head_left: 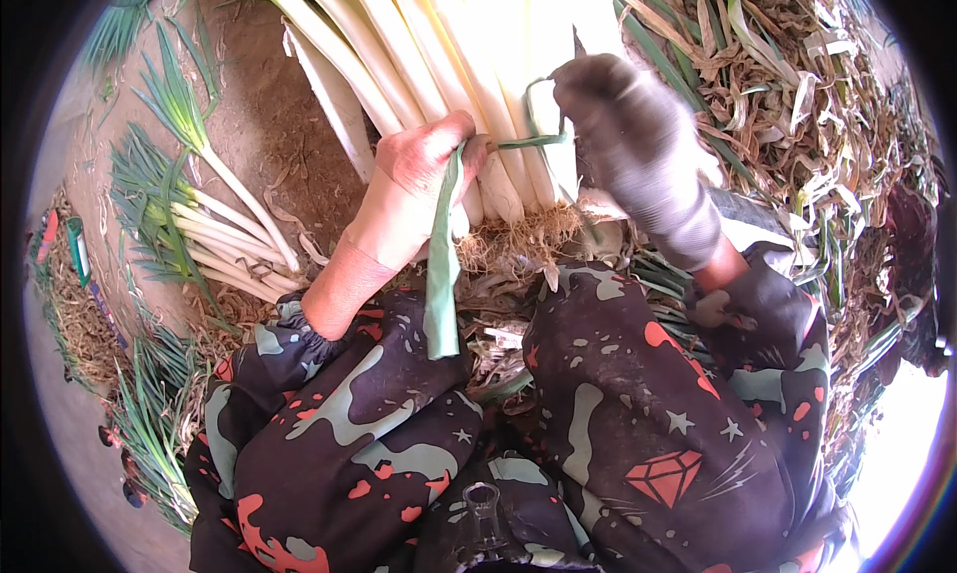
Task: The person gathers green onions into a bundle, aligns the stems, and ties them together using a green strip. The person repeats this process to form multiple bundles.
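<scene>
A bundle of thick white leeks (454, 60) lies in front of my knees, its stringy roots (518, 242) toward me. Around the stalks near the root end runs a green leaf strip (440, 274). My left hand (424, 164) is closed on that strip at the bundle's left side, thumb against the stalks, and a long tail of leaf hangs down from it. On the right, my right hand (638, 125), in a grey glove and blurred, is closed where the strip's other end loops up. A dark pointed tip shows above its fingers.
Several loose leeks (224, 236) lie on the soil at left, with more green tops (155, 424) behind them. Dry leaf litter (797, 105) is heaped along the right. My patterned trouser legs (638, 404) rise close below the bundle.
</scene>
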